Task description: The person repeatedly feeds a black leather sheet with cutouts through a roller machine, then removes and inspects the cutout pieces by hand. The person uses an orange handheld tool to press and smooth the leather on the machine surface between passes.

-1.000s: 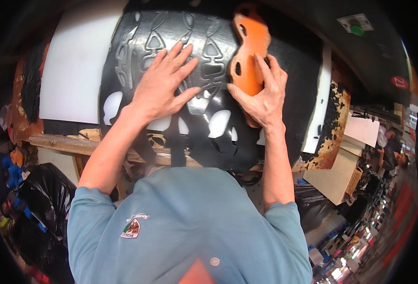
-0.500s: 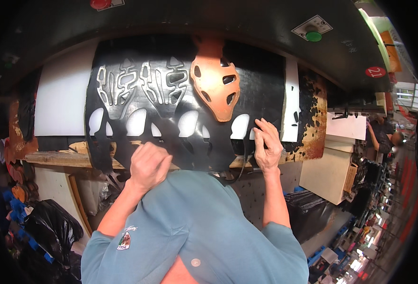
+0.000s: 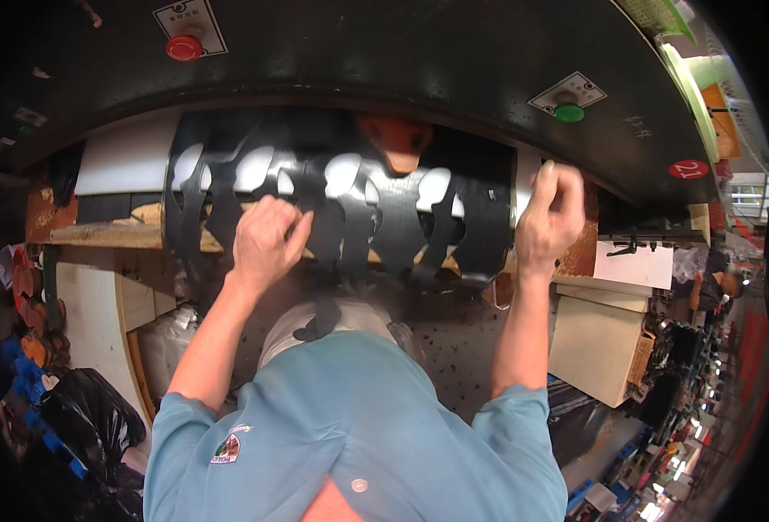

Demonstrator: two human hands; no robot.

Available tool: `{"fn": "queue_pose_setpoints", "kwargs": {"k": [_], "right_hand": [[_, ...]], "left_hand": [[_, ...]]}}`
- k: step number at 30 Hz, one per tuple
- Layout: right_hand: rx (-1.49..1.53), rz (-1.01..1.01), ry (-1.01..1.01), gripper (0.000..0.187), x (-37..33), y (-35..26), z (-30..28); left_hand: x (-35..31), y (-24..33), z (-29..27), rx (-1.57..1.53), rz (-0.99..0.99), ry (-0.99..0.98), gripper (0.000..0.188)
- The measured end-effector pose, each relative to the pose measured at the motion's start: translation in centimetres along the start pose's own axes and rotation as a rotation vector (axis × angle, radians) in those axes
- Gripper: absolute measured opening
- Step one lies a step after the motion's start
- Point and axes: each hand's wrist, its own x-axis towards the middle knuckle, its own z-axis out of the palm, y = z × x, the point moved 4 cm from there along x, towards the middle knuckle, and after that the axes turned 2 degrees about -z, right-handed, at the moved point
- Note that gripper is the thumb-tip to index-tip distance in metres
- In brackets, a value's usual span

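Observation:
A black sheet (image 3: pixel 489 228) lies before me, its near edge cut into strips and rounded openings that hang over a wooden edge. White shows through several openings. At the sheet's far side sits an orange cutting die (image 3: pixel 399 150), mostly hidden in shadow under a dark overhanging beam. My left hand (image 3: pixel 267 239) is closed in a loose fist over the sheet's near edge, left of the middle; its curled fingers hide whatever is under them. Raised just past the sheet's right end, my right hand (image 3: pixel 551 222) has its fingers folded in, with nothing visible in them.
The dark machine beam (image 3: pixel 384 52) spans the far side, carrying a red button (image 3: pixel 184 47) and a green button (image 3: pixel 568 108). White board (image 3: pixel 123 161) shows at left. A pale box (image 3: pixel 597 348) stands at lower right, a black plastic bag (image 3: pixel 97 418) at lower left.
My right hand has left the sheet's right part and moved up and right, its fingers folding. My left hand stays near the front edge. The view has shifted; the beam now hides more of the die.

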Motion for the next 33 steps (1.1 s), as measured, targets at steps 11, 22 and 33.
{"fn": "queue_pose_setpoints", "kwargs": {"k": [11,22,33], "right_hand": [[-0.056,0.2,-0.016,0.024,-6.4,4.8,-1.8],[-0.292,-0.064,-0.034,0.012,-11.2,7.0,-0.2],[-0.237,0.089,-0.092,0.025,-10.6,6.8,-0.8]], "left_hand": [[2.0,1.4,0.5,0.094,-0.093,0.049,0.025],[2.7,1.2,0.6,0.056,-0.23,-0.05,0.027],[2.9,1.0,1.0,0.009,-0.297,-0.074,0.03]]}}
